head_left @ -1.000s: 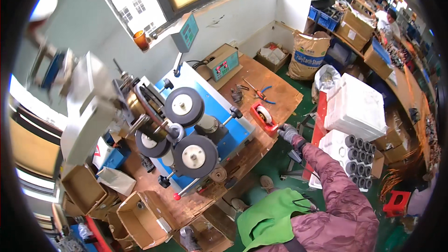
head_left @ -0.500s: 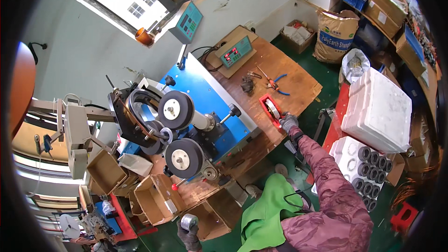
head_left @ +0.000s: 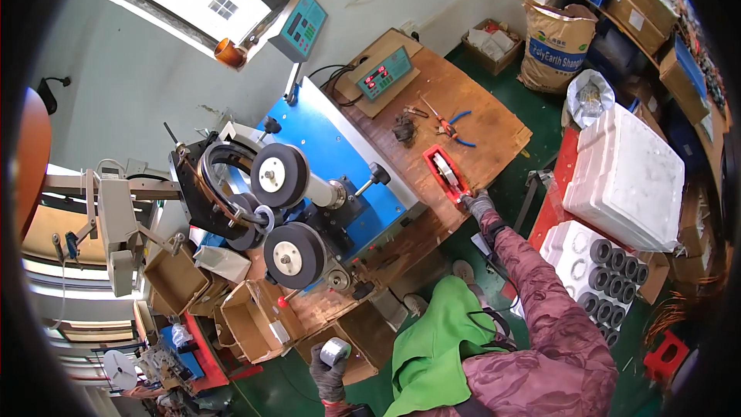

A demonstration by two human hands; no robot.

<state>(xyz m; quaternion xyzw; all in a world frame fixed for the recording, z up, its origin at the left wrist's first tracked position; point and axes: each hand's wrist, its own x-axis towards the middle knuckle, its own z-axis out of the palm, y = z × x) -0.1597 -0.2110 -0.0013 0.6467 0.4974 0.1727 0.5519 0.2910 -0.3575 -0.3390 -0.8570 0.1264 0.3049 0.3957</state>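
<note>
My left hand [head_left: 327,377], in a grey glove, holds a short silvery cylinder [head_left: 335,351] low in front of the bench, beside an open cardboard box. Its shiny round side faces up. My right hand [head_left: 480,205], also gloved, reaches to the bench's right edge. Its fingers are closed at the near end of a red tape dispenser [head_left: 433,154], which has a pale roll [head_left: 445,170] in it. Whether they pinch the tape or the dispenser itself is too small to tell. Blue-and-red-handled pliers [head_left: 448,128] lie just beyond the dispenser.
A blue machine [head_left: 363,162] with black rollers [head_left: 279,175] fills the bench's left part. Behind stands a control box [head_left: 384,73] with a lit display. Several dark rings [head_left: 610,278] sit in white foam at right, near a foam box [head_left: 629,177]. Cardboard boxes [head_left: 255,316] stand lower left.
My left hand has risen and moved slightly right with the silvery cylinder. My right hand stays at the dispenser's near end. The whole view has shifted a little.
</note>
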